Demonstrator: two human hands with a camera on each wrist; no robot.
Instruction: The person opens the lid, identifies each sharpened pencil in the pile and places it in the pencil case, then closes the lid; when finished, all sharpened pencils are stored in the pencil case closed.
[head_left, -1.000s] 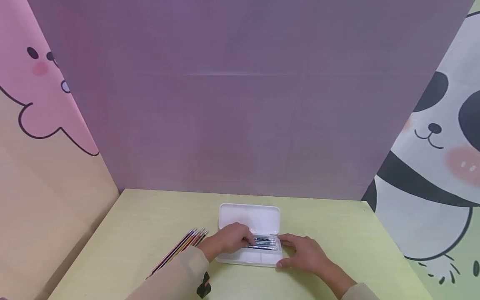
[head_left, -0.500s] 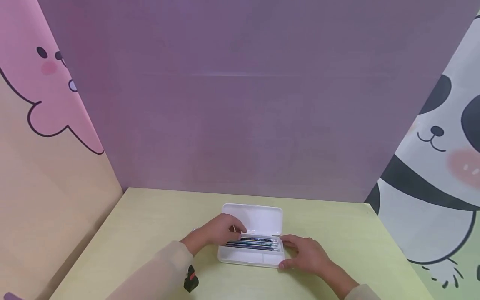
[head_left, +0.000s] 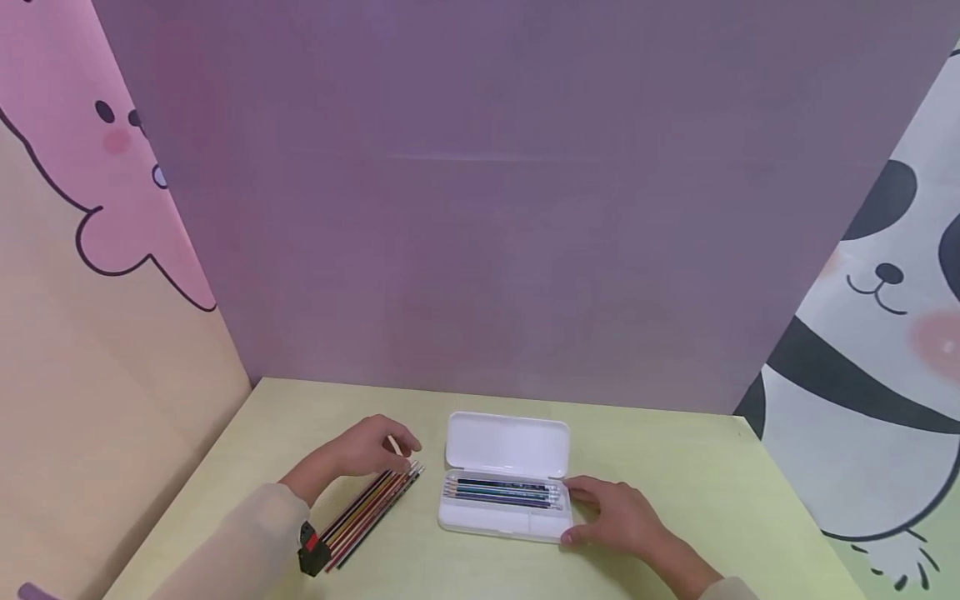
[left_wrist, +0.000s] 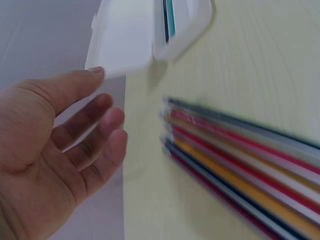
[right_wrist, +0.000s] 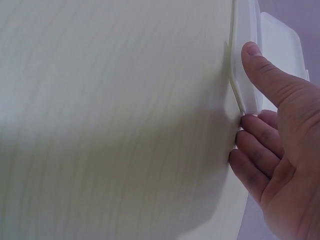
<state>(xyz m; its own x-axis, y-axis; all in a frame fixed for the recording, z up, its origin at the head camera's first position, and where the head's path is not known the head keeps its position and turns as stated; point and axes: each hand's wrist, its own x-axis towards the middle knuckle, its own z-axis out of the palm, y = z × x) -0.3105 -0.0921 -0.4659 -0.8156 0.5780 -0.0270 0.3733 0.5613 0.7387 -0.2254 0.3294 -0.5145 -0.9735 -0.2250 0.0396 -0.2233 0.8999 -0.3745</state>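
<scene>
An open white pencil case (head_left: 487, 521) lies on the table with its lid (head_left: 507, 444) tipped back. Several dark and blue-green pencils (head_left: 501, 492) lie side by side in its rear section. At the case's right end, my right hand (head_left: 618, 517) holds it, thumb at the front corner and fingers at the end; the right wrist view shows the thumb against the case wall (right_wrist: 245, 75). My left hand (head_left: 367, 447) hovers over the upper ends of a loose bundle of colored pencils (head_left: 375, 508), fingers apart and holding nothing in the left wrist view.
The pale wooden table (head_left: 637, 442) meets a purple backdrop (head_left: 480, 250) behind. A panda-printed panel (head_left: 885, 375) stands on the right and a pink cartoon panel (head_left: 135, 242) on the left. A purple object (head_left: 33, 592) peeks in at the bottom left corner.
My left hand has left the pencils in the case and moved left to above the loose bundle. More pencils in the case now show. My right hand stays at the case's end.
</scene>
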